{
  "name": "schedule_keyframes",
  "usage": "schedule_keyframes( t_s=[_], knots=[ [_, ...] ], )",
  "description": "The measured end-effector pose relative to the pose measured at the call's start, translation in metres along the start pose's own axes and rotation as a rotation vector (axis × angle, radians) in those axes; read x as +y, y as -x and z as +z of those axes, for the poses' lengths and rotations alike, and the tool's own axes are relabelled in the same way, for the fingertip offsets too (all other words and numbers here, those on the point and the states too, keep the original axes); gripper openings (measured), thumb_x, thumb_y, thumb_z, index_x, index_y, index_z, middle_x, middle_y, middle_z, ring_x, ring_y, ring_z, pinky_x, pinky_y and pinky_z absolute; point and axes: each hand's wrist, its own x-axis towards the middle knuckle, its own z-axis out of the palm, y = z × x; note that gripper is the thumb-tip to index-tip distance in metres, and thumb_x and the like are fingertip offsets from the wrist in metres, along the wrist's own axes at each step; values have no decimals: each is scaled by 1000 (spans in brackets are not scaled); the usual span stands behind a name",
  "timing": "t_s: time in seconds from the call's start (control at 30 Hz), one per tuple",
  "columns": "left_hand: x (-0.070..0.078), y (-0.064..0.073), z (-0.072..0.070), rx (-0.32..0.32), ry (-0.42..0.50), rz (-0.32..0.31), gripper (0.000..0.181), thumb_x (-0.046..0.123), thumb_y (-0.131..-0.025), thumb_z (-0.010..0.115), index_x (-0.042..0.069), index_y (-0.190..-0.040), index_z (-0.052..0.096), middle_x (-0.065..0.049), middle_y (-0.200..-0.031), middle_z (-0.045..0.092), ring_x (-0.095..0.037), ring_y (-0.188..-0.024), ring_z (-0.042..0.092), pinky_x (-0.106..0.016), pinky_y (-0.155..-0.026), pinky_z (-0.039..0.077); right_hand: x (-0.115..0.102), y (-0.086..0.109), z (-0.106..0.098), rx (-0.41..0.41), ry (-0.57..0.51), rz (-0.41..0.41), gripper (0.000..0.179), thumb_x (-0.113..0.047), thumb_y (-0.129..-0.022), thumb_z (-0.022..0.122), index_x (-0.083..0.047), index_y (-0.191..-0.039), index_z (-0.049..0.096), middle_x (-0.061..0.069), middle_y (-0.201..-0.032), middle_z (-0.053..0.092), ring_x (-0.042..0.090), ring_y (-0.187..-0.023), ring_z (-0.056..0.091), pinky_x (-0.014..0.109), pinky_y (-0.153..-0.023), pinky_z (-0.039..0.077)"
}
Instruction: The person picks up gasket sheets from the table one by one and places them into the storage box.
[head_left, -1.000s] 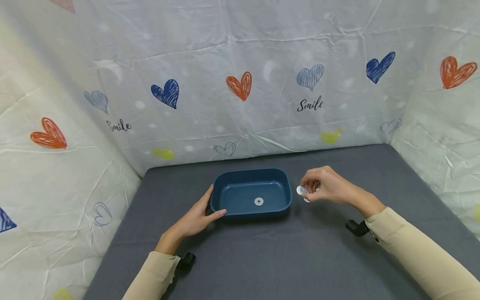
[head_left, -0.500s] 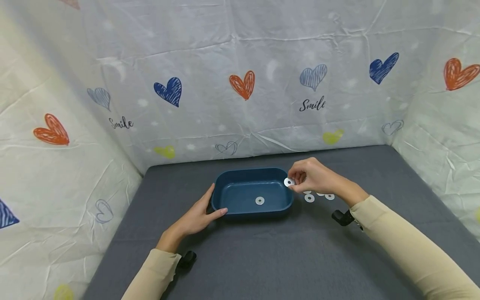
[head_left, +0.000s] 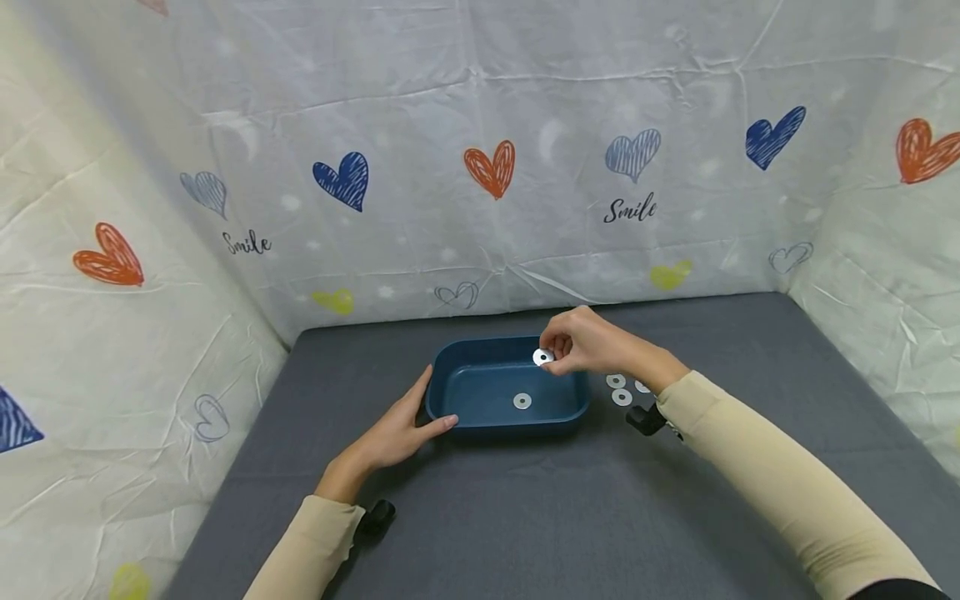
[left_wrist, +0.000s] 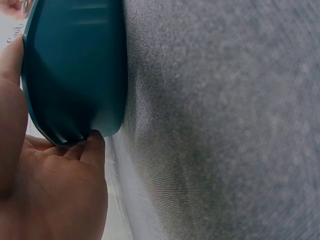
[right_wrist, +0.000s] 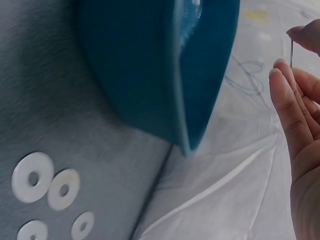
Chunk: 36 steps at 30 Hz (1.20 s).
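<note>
A dark blue rectangular tray [head_left: 476, 387] stands on the table. My left hand [head_left: 386, 429] grips its near left corner, thumb at the front rim and fingers along the left end; the left wrist view shows these fingertips against the tray's wall [left_wrist: 75, 65]. Between thumb and fingertips my right hand [head_left: 588, 343] pinches a flat metal washer [head_left: 537, 360], held above the right back part of the tray. Edge-on in the right wrist view, the washer [right_wrist: 292, 54] looks like a thin line. Another washer [head_left: 517, 404] lies flat on the tray floor.
Several loose washers [head_left: 617, 402] lie on the grey cloth-covered table [head_left: 510, 517] right of the tray, partly hidden by the right forearm. The right wrist view shows these washers [right_wrist: 19, 187] beside the tray. A white curtain [head_left: 405, 233] printed with hearts encloses the table's back and sides.
My right hand has carried the washer leftward from beside the tray to over its inside, uncovering several washers on the table. The left hand keeps its hold on the tray.
</note>
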Motion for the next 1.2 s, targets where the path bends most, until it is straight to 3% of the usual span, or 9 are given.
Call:
schedule_keyframes(
  t_s=[0.13, 0.3, 0.5, 0.67, 1.0, 1.2],
  knots=[
    [-1, 1, -1, 2, 1, 3, 111, 60, -95, 65, 11, -165, -5, -14, -172, -3, -35, -157, 4, -62, -120, 20, -3, -20, 3, -27, -3, 31, 18, -12, -87, 82, -5, -102, 76, 4, -92, 71, 10, -77, 65, 26, -71, 57],
    [-2, 3, -1, 9, 10, 14, 111, 59, -95, 65, 11, -165, -5, -13, -172, -2, -33, -157, 5, -60, -121, 19, -1, -42, 11, -52, 12, 7, 15, -13, -87, 81, -5, -99, 77, 1, -88, 72, 8, -74, 65, 26, -70, 57],
    [-2, 2, 0, 10, 6, 20, 109, 56, -96, 65, 9, -165, -6, -15, -172, -2, -35, -157, 5, -61, -121, 18, 1, -62, 22, -138, 29, 35, 17, -14, -89, 80, -4, -102, 77, 1, -88, 74, 8, -75, 67, 26, -73, 57],
    [-1, 3, -2, 1, 13, 16, 109, 57, -96, 64, 9, -165, -7, -11, -172, -3, -33, -157, 6, -59, -122, 19, 5, -73, 34, -223, 54, 60, 18, -17, -89, 81, -4, -101, 77, 1, -90, 74, 8, -77, 67, 25, -73, 57],
    [-1, 4, -3, -16, 47, 31, 109, 55, -97, 65, 11, -164, -8, -8, -172, -3, -28, -157, 9, -54, -122, 23, 3, -88, 52, -393, 75, 126, 10, -14, -91, 79, -6, -95, 77, -2, -80, 70, 11, -63, 60, 25, -64, 52],
    [-1, 5, -2, -21, 68, 41, 107, 53, -98, 65, 13, -164, -9, -7, -172, -3, -27, -157, 12, -52, -121, 27, 6, -93, 58, -410, 105, 135, 13, -16, -90, 80, -6, -98, 77, -2, -85, 71, 11, -67, 62, 25, -66, 53]
  ],
)
